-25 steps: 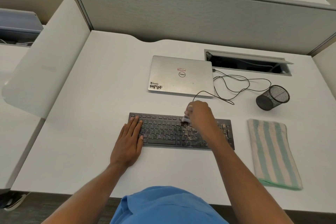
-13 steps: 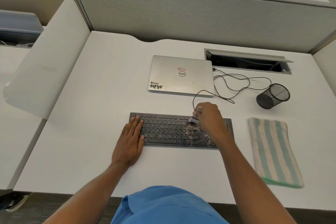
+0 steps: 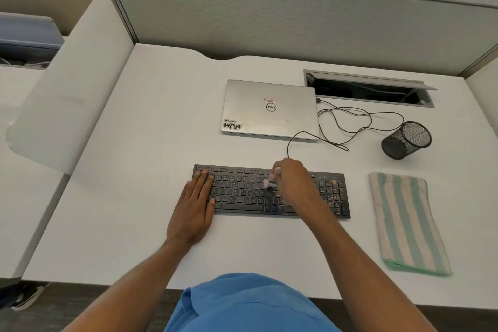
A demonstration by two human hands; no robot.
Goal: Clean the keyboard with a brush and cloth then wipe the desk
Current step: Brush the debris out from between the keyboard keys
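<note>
A black keyboard [image 3: 242, 191] lies on the white desk [image 3: 134, 170] with pale crumbs scattered over its right-hand keys. My left hand [image 3: 195, 205] rests flat, fingers spread, on the keyboard's left end. My right hand [image 3: 292, 179] is over the middle of the keyboard and grips a small brush [image 3: 269, 184], whose tip touches the keys. A green and white striped cloth [image 3: 404, 221] lies folded on the desk to the right of the keyboard, apart from both hands.
A shut silver laptop [image 3: 269, 110] lies behind the keyboard, its black cable [image 3: 350, 121] looping to the right. A black mesh cup [image 3: 407, 140] lies tipped beside the cable. A cable slot [image 3: 369, 89] opens at the back right. Grey partitions enclose the desk.
My right hand with the brush swept right across the keys, then back left toward the keyboard's middle. My left hand has stayed on the left end.
</note>
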